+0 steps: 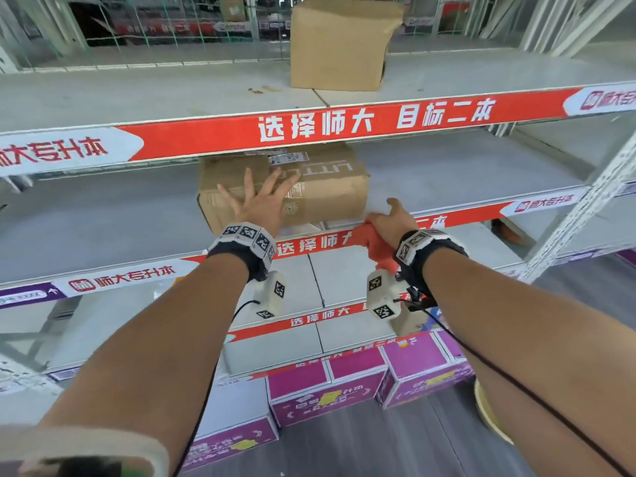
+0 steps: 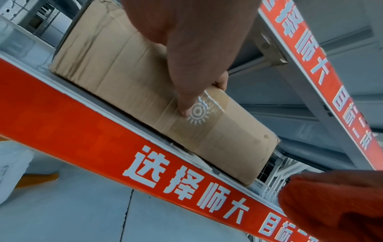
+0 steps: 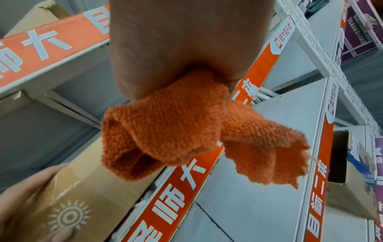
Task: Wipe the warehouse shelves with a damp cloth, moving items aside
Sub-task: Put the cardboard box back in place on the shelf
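Note:
A taped cardboard box (image 1: 327, 191) with a sun logo sits at the front of the grey middle shelf (image 1: 103, 215). My left hand (image 1: 261, 194) lies flat on its front face with fingers spread; the left wrist view shows the thumb (image 2: 186, 104) touching the box (image 2: 124, 78) beside the logo. Just right of the box, my right hand (image 1: 392, 218) grips a bunched orange cloth (image 1: 371, 242) at the shelf's red front edge. In the right wrist view the cloth (image 3: 176, 131) hangs from the fist, and the box (image 3: 82, 188) is at lower left.
A second, taller cardboard box (image 1: 340, 43) stands on the shelf above. Red banner strips (image 1: 344, 125) run along each shelf edge. A white perforated upright (image 1: 585, 208) rises at the right. Purple boxes (image 1: 327, 390) line the floor below. Bare shelf extends left and right of the box.

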`<state>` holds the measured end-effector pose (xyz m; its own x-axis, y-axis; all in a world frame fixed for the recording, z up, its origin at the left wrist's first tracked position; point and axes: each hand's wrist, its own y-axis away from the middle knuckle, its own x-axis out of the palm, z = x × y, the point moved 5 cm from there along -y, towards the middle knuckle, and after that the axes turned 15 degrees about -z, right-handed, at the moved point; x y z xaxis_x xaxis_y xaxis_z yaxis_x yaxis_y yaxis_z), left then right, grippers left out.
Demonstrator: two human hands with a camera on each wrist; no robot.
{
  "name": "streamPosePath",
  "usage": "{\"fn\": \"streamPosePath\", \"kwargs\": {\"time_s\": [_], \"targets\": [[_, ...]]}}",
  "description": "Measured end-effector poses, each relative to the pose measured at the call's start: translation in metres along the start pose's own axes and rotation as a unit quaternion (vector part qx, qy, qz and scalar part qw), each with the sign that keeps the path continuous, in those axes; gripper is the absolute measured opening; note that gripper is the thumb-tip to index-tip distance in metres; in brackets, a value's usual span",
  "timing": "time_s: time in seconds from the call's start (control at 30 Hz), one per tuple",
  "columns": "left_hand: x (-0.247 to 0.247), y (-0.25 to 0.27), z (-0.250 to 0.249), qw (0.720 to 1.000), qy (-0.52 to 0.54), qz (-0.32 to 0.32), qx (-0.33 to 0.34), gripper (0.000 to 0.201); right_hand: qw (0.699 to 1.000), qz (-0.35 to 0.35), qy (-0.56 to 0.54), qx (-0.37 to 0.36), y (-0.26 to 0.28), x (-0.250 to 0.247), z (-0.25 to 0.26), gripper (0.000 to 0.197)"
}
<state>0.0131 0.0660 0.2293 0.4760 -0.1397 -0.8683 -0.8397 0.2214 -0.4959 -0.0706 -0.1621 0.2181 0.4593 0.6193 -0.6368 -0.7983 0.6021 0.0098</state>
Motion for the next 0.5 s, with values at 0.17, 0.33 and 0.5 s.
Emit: {"fn": "streamPosePath", "kwargs": {"time_s": [0.17,0.33,0.5], "targets": [[0.003,-0.005,0.004,1.0,0.01,-0.005,-0.004,0.085,1.0,-0.014,0.0,0.004,0.002,-0.003,-0.007,0.063],[0.001,0.0,-0.004,0.999,0.019,-0.03,0.003,0.087,0.999,-0.035,0.004,0.014,0.008,-0.009,-0.028,0.06],[-0.013,0.028,-0.063,0.971,0.153,-0.118,0.14,0.071,0.996,-0.053,-0.002,0.067,0.013,-0.023,-0.071,0.054]]}}
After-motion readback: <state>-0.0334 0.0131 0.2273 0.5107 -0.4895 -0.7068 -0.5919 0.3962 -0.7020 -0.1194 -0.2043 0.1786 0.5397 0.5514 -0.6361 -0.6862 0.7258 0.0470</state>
